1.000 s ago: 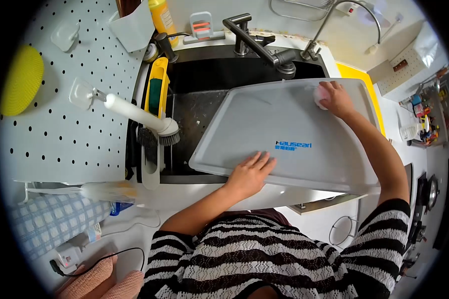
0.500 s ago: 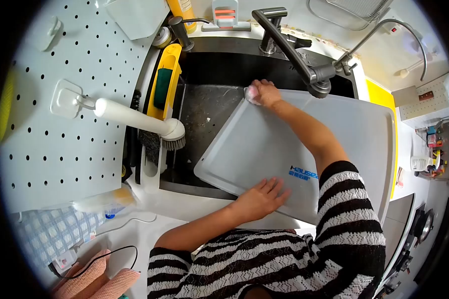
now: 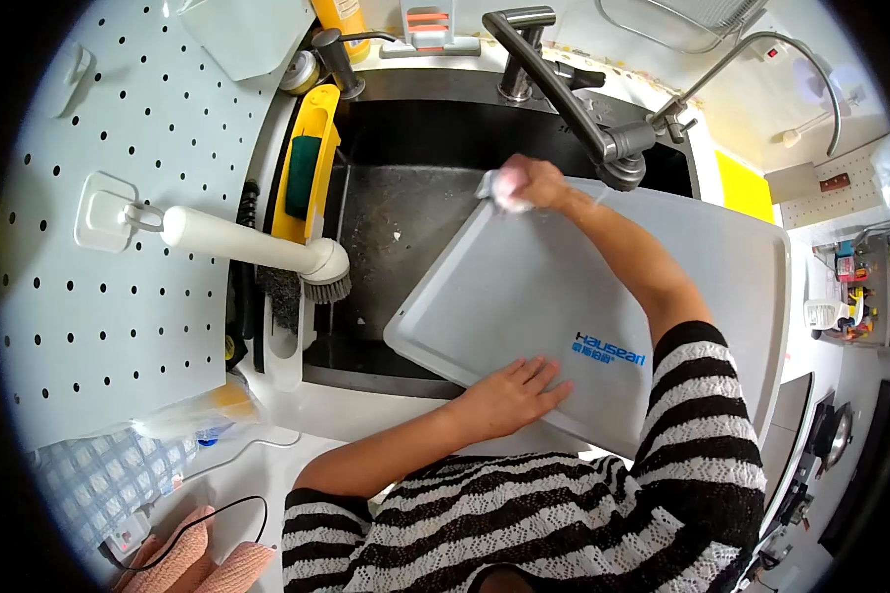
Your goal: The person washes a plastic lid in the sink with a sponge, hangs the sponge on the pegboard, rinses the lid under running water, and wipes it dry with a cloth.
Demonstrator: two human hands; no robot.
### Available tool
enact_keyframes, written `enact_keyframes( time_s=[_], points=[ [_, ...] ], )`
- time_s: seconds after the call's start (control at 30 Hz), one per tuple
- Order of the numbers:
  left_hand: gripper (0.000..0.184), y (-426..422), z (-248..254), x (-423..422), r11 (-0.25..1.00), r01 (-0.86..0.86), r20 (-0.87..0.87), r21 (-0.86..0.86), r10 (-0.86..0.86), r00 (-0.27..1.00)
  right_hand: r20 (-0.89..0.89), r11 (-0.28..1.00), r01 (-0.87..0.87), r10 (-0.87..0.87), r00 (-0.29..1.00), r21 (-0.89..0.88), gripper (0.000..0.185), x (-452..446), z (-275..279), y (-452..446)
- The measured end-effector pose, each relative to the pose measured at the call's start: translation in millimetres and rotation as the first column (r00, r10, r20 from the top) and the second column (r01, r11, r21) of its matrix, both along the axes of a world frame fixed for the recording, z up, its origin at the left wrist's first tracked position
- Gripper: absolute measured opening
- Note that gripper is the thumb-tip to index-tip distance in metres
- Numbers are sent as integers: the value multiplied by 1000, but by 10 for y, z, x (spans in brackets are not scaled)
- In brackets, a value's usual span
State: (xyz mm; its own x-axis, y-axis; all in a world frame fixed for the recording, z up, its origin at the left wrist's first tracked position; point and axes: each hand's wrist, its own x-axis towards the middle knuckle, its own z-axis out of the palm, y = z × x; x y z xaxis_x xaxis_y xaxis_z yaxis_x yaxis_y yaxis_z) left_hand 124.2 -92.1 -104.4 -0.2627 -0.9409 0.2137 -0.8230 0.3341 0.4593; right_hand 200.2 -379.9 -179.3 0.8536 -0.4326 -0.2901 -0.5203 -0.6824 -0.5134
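Note:
A large grey plastic lid (image 3: pixel 524 296) with blue lettering lies slanted across the sink, its left corner over the basin. My right hand (image 3: pixel 536 186) grips a crumpled white and pink cloth (image 3: pixel 500 190) at the lid's far left corner; its exact kind is hard to make out. Near the lid's front edge my left hand (image 3: pixel 514 397) lies flat with fingers spread, the fingertips resting on the lid.
The dark sink (image 3: pixel 386 227) shows under the lid's left side. The tap (image 3: pixel 564 94) reaches over the lid's far edge. On the left are a yellow caddy (image 3: pixel 316 109) with a green sponge (image 3: pixel 303 178) and a white-handled brush (image 3: pixel 257 242).
My right hand has lifted slightly and moved a little right with the cloth, which now shows more. The left hand stays at the front edge. The view has shifted slightly.

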Motion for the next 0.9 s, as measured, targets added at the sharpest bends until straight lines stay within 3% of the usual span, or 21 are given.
enact_keyframes(
  time_s=[0.03, 0.13, 0.17, 0.23, 0.27, 0.3, 0.33, 0.4, 0.5, 0.53, 0.6, 0.63, 0.67, 0.73, 0.77, 0.83, 0.9],
  points=[
    [41, -12, 1, 8, 1000, -1, -7, -16, 1, 1000, 167, 957, 1, 49, 985, -290, 45, -54, -207, -210],
    [41, -20, 2, 11, 1000, -7, 4, -28, 7, 1000, 264, 923, 109, -8, 964, -369, 44, -27, -298, 80],
    [41, -22, 7, 14, 1000, -6, 5, -27, 6, 1000, 202, 954, 27, 35, 979, -299, 45, 28, -339, 190],
    [44, -16, 17, 24, 1000, -8, 44, -3, 8, 999, 230, 983, -126, 93, 969, 134, 42, 120, -364, 171],
    [44, -7, 15, 17, 1000, -7, 42, 2, 7, 999, 291, 901, -230, 123, 949, 368, 41, 167, -473, 62],
    [44, -7, 16, 17, 1000, -7, 50, 1, 7, 999, 277, 882, -124, -7, 961, 455, 37, 173, -310, 61],
    [44, -25, 18, 18, 1000, -10, 59, -5, 10, 998, 250, 997, -70, 57, 967, 45, 38, 186, -139, 21],
    [44, -29, 22, 9, 1000, -17, 59, -14, 18, 998, 218, 945, 23, 52, 974, -326, 39, 187, -137, 11],
    [43, -28, 33, 20, 1000, -25, 54, -19, 26, 998, 266, 947, -138, 219, 939, -289, 38, 137, -248, 259],
    [43, -27, 34, 18, 1000, -24, 48, -19, 25, 999, 397, 947, -322, 301, 867, -14, 36, 171, -276, 261],
    [42, -41, 29, 18, 1000, -24, 48, -15, 25, 999, 330, 854, -373, 257, 908, 361, 35, 164, -98, 406],
    [42, -31, 30, 10, 1000, -15, 54, -8, 15, 998, 350, 876, -364, 249, 903, 317, 33, 184, -275, 268],
    [42, -22, 27, -2, 1000, -8, 56, -7, 8, 998, 163, 963, -251, 233, 959, 98, 36, 218, -167, 191],
    [41, -23, 12, 10, 1000, -18, 5, -14, 18, 1000, 52, 928, -74, 100, 994, -365, 42, 172, -274, 29],
    [41, -20, 9, 20, 1000, -22, 7, -17, 22, 1000, 54, 927, -77, 103, 993, -367, 42, 164, -223, 54],
    [41, -20, -3, 8, 999, -31, -27, -40, 29, 999, -5, 909, -272, 285, 959, -318, 48, 51, -151, 151],
    [41, -38, -24, 5, 999, -22, -35, -27, 21, 999, -20, 951, -297, 296, 955, -82, 58, -26, 177, 411]
  ],
)
